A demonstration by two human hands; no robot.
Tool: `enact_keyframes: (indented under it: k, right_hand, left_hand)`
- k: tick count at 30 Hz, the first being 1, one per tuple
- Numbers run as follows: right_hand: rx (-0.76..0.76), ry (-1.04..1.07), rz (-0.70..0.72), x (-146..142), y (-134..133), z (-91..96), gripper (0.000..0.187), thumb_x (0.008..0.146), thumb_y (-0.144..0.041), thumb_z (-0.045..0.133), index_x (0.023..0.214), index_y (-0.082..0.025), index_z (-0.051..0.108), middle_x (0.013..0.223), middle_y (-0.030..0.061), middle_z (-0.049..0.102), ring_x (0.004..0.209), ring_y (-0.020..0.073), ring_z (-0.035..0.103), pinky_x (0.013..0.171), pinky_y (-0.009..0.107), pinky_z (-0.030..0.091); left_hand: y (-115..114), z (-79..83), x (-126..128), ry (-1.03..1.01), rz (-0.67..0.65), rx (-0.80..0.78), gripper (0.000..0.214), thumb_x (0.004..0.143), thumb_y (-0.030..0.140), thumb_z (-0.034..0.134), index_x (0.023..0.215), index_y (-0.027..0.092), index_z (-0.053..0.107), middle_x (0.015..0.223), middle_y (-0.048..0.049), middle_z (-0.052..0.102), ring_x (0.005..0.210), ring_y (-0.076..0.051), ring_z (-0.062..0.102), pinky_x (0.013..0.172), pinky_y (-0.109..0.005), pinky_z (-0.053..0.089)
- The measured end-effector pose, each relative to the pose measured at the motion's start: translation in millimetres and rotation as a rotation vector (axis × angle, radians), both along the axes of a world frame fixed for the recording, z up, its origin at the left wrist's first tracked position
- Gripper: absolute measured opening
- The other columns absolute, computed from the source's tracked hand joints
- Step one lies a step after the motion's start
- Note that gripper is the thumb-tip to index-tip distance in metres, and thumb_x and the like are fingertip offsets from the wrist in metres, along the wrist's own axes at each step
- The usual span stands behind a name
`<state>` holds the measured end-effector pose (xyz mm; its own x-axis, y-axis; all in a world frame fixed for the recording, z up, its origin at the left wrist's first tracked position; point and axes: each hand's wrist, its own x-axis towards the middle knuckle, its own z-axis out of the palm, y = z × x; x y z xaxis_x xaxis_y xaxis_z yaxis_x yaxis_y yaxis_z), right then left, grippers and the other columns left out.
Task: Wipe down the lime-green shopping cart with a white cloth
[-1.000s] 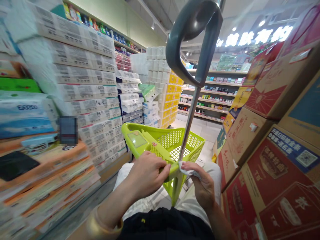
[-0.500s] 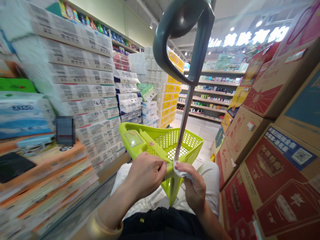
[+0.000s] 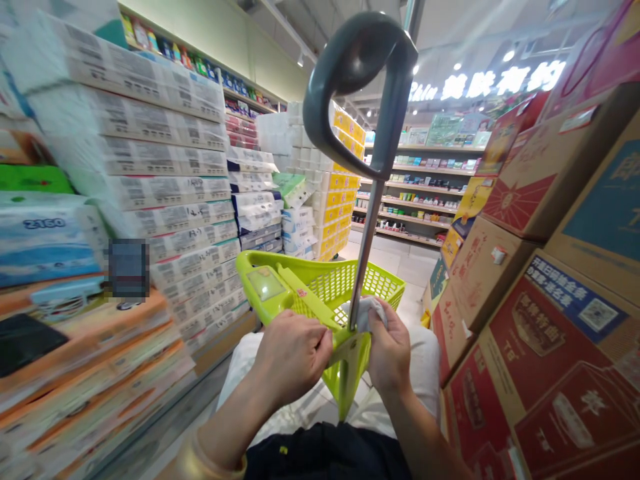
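One crumpled white wipe (image 3: 364,315) sits gripped in the closed right hand (image 3: 390,353), pressed against the steel handle pole (image 3: 361,267) of a lime-green shopping basket (image 3: 373,283). Left hand (image 3: 293,357) curls narrow around the basket's green front bar, just beside the pole. Wrapped tissue packs (image 3: 170,193) stand left; printed cartons (image 3: 480,287) stand right.
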<state>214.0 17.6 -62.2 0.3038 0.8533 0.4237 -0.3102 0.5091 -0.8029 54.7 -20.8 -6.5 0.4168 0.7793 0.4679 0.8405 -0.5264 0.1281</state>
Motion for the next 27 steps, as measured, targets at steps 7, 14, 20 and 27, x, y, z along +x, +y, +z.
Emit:
enact_keyframes:
  k: [7, 14, 20, 27]
  right_hand:
    - [0.018, 0.094, 0.243, 4.2, 8.1, 27.1, 0.016, 0.084, -0.033, 0.066, 0.094, -0.02, 0.069, 0.088, 0.0036, 0.074, 0.077, 0.0171, 0.07, 0.069, 0.028, 0.057]
    - [0.213, 0.04, 0.078, 3.9, 5.1, 50.0, 0.022, 0.09, -0.032, 0.063, 0.108, -0.022, 0.07, 0.109, 0.0065, 0.074, 0.106, 0.0232, 0.068, 0.097, 0.043, 0.053]
    - [0.585, -0.51, -0.312, -4.8, -10.0, 9.4, 0.031, 0.096, -0.018, 0.054, 0.12, -0.03, 0.069, 0.129, 0.0094, 0.06, 0.122, 0.0254, 0.058, 0.099, 0.044, 0.054]
    - [0.788, -0.73, -0.52, -7.2, 11.5, 11.1, 0.05, 0.094, -0.013, 0.053, 0.136, -0.039, 0.055, 0.122, 0.0091, 0.052, 0.123, 0.0295, 0.053, 0.101, 0.055, 0.053]
  left_hand:
    - [0.1, -2.6, 0.0, -0.005, 0.01, 0.055, 0.044, 0.093, 0.026, 0.036, 0.054, 0.019, 0.054, 0.055, -0.0001, 0.061, 0.051, -0.012, 0.048, 0.061, -0.032, 0.029]
    - [0.8, -4.7, -0.1, 0.016, 0.029, 0.096, 0.045, 0.093, 0.027, 0.036, 0.053, 0.02, 0.055, 0.056, -0.0016, 0.062, 0.052, -0.014, 0.051, 0.062, -0.033, 0.031]
    - [0.2, -4.3, 0.7, -0.008, 0.029, 0.09, 0.043, 0.093, 0.026, 0.039, 0.053, 0.02, 0.054, 0.056, -0.0012, 0.063, 0.051, -0.013, 0.051, 0.06, -0.032, 0.031]
    - [0.5, -4.4, 1.4, -0.01, 0.032, 0.096, 0.041, 0.091, 0.025, 0.042, 0.052, 0.02, 0.053, 0.055, -0.0009, 0.061, 0.051, -0.013, 0.049, 0.06, -0.032, 0.03]
